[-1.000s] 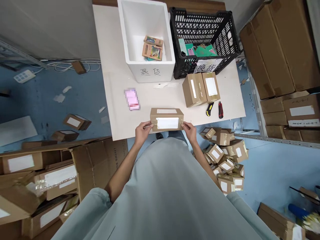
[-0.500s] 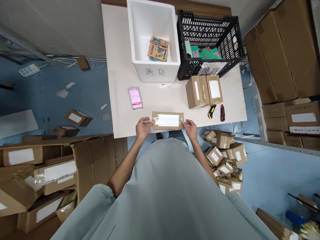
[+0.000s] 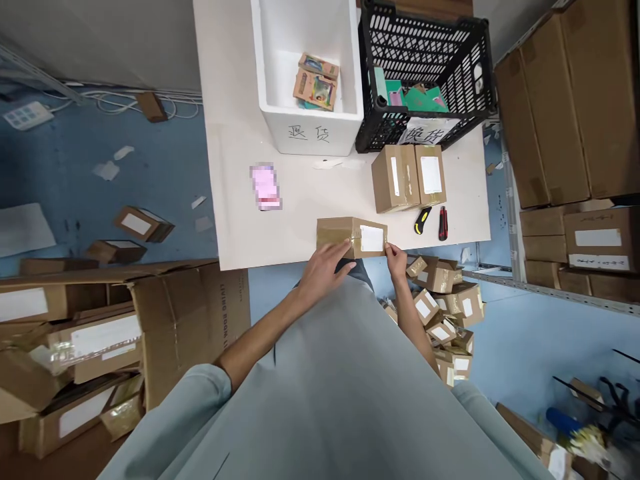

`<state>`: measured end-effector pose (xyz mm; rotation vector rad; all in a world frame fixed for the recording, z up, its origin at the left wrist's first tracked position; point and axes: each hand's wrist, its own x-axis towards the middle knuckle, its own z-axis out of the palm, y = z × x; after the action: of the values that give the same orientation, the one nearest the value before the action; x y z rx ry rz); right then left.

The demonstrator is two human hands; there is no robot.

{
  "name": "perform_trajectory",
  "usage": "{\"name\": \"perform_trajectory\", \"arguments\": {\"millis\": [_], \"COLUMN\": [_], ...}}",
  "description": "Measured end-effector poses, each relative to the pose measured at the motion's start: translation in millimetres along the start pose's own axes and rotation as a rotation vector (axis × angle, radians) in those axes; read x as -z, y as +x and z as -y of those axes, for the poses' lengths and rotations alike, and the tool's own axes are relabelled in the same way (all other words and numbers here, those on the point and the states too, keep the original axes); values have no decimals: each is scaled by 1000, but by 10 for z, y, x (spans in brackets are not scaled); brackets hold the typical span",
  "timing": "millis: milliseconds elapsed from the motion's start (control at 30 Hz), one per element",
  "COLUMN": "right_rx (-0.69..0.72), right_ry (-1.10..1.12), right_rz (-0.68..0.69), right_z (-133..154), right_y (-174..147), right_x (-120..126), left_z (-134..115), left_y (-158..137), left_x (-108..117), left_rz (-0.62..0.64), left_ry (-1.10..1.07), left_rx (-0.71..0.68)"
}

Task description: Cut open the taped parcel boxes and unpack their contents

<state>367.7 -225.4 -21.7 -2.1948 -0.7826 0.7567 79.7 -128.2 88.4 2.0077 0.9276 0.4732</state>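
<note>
A taped cardboard box [image 3: 334, 230] with a white label [image 3: 372, 239] on its right part lies near the table's front edge. My left hand [image 3: 325, 268] rests against the near side of this box, fingers stretched out and thumb apart. At the box's right end, my right hand [image 3: 397, 260] is closed in a pinch on the near corner. Two more cardboard boxes [image 3: 397, 180] stand together farther back on the right. Beside them lie a yellow-and-black utility knife [image 3: 423, 221] and a red-and-black utility knife [image 3: 443, 223].
Behind are a white foam bin [image 3: 310, 137] holding small packages and a black plastic crate [image 3: 370, 127] with green packs. A blurred pink item [image 3: 266, 187] lies on the left of the table [image 3: 235, 230]. Parcels [image 3: 443, 333] are piled on the floor; a large carton [image 3: 185, 320] stands left.
The box has been turned, so its label now sits toward the right and another side shows. My left hand has moved right, from the box's left end onto its near side.
</note>
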Motion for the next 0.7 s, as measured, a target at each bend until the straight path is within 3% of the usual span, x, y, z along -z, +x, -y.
{"name": "perform_trajectory", "arguments": {"millis": [167,333,467,600,700], "right_rx": [8,48,93,170,304], "right_ry": [10,14,-107,-258,-272], "right_rz": [24,66,105,117,108], "right_z": [91,331,578,837,1103], "right_y": [-32,-109,-177,-311,-524], "right_x": [-30,-226,-363,-392,-514], "left_z": [65,445,781,976,1153], "left_y": [-34,-97,-98,-137,-231], "left_x": [90,173,194,284,439], "left_rz": [-32,-99,-167,-219,-248], "left_ry": [147,276,205,93,76], "left_rx": [55,256,434,499,553]}}
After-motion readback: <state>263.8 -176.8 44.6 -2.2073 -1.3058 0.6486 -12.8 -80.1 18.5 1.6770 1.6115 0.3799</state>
